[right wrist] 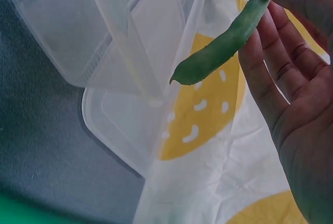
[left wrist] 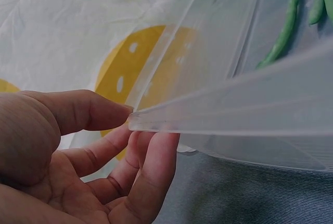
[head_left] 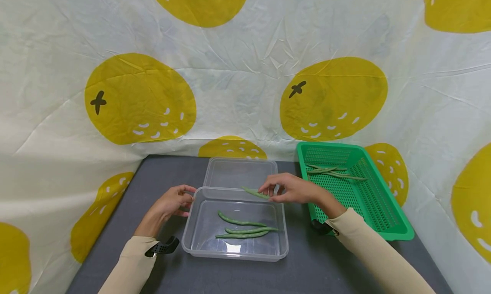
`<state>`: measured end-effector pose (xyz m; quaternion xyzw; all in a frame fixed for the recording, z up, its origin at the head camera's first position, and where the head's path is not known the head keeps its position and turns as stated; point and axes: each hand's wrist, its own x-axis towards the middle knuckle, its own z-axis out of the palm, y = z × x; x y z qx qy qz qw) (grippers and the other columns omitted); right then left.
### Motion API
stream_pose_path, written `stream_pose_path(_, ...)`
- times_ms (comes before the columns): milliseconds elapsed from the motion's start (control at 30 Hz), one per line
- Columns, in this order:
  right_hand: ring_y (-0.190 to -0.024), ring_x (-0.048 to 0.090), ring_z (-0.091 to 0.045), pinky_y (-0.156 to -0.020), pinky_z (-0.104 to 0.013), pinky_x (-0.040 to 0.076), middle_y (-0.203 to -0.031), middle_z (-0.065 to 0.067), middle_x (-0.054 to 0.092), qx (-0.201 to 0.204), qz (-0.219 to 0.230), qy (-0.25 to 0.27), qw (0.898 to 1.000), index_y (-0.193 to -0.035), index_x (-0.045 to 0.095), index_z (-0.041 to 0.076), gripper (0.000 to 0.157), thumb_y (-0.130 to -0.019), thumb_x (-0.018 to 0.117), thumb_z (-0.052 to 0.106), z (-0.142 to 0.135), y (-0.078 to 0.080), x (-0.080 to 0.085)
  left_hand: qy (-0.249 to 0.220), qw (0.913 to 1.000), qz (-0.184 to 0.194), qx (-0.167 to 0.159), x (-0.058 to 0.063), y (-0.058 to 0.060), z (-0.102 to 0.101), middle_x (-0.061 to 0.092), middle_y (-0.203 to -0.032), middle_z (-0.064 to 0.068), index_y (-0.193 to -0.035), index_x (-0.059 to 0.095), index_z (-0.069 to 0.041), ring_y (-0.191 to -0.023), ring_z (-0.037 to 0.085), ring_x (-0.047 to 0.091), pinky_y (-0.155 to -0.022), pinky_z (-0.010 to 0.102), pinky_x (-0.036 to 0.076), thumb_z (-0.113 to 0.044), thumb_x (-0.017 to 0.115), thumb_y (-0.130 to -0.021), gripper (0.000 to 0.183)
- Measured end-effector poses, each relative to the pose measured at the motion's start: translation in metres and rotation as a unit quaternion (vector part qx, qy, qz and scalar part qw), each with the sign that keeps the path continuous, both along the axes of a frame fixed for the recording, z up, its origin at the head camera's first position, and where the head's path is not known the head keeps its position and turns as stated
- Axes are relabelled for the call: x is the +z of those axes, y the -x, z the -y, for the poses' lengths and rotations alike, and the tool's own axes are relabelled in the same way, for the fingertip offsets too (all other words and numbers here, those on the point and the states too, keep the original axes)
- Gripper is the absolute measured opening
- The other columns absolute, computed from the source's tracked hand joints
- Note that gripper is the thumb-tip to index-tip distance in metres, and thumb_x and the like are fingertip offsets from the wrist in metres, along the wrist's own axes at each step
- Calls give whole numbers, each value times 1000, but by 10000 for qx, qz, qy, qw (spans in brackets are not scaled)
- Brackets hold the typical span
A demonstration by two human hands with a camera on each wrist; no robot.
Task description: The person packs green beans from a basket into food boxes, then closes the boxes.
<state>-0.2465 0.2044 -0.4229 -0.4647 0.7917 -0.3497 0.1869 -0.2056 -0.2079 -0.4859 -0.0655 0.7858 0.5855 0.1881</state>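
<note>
A clear plastic container (head_left: 235,257) stands on the dark table with three green beans (head_left: 241,221) lying inside it. My left hand (head_left: 174,203) pinches the container's far left corner; in the left wrist view the thumb (left wrist: 91,110) lies on top of the rim and the fingers sit below. Over the container's far right side, my right hand (head_left: 293,188) holds one green bean (head_left: 253,193) between thumb and fingertips. In the right wrist view this bean (right wrist: 218,52) hangs from the pinch, its curved tip pointing away from the palm.
A green perforated basket (head_left: 383,191) at the right holds several more green beans (head_left: 333,171). Behind the container lies a clear flat lid (head_left: 239,170). A white cloth with yellow fruit prints (head_left: 238,102) hangs along the table's back edge.
</note>
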Motion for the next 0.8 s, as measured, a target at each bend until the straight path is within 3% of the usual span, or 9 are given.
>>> stream_pose_path(533,-102,65,-11,-83,-31,59,-116,5,68,219,116,-26,9997,-128,68,21,33,-96,71,19,20,1,-5,64,10000,2,58,1,1,-1,65,-108,20,-136,55,0,-82,22,67,-66,39,60,-9,60,-95,42)
stream_pose_path(800,-107,66,-14,-93,-45,56,-119,6,67,173,51,62,9998,-127,67,22,33,-94,73,24,14,0,-5,62,10000,47,61,0,0,-1,66,-108,19,-136,55,0,-83,22,66,-65,39,60,-9,60,-95,43)
